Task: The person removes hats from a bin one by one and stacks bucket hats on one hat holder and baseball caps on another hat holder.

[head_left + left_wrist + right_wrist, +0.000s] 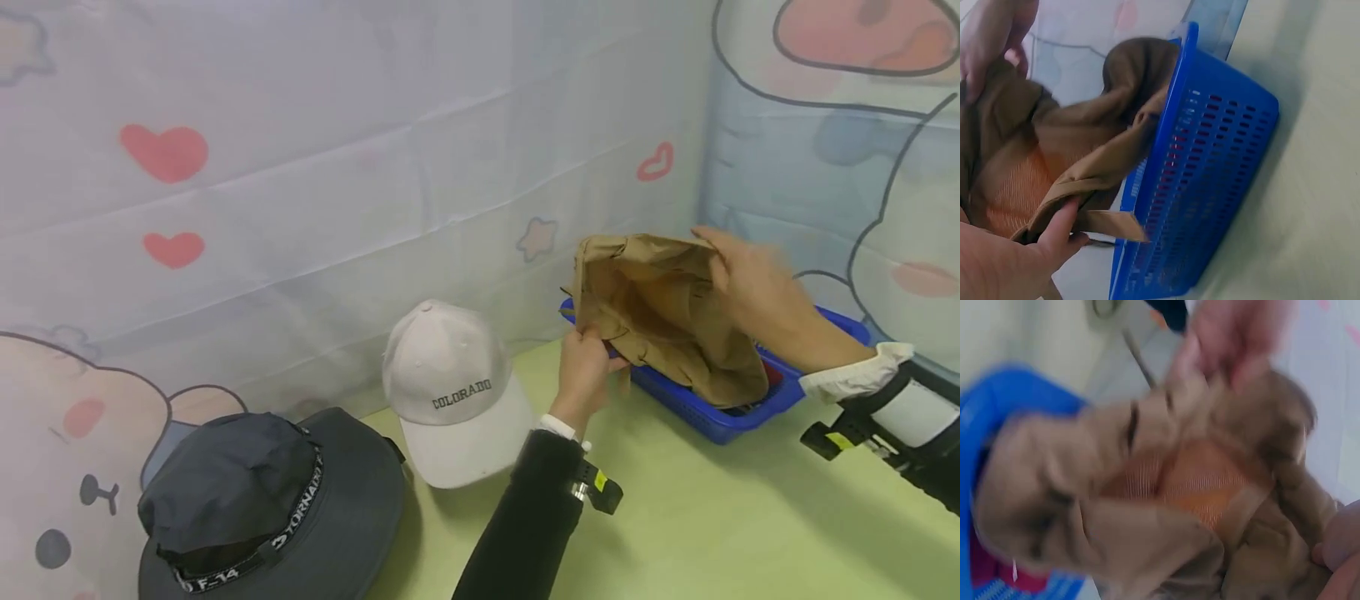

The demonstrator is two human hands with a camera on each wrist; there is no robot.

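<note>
Both hands are holding a brown hat (660, 308) up over a blue basket (720, 417) at the far right of the pale green tabletop (712, 517); the hat is hanging crumpled and open, its underside turned toward the camera, its lower part drooping into the basket; in the wrist views an orange mesh lining is showing inside it. The left hand (585, 371) is gripping the hat's lower left edge, its fingers (1063, 222) pinching the cloth against the thumb just beside the basket's near rim; the right hand (750, 279) is gripping the hat's top right edge, its fingers (1222, 344) curling over the fabric from above, though that hand is blurring in the picture. The basket is sitting against the corner of a white curtain (337, 167) printed with hearts and cartoon figures; something red is lying in it, too hidden to tell. To the left of the hands, a white cap (450, 387) lettered COLORADO is resting on the tabletop, well apart from the basket; further left, near the front edge, a dark grey hat (262, 508) with a wide brim and a lettered band is lying beside the cap.
</note>
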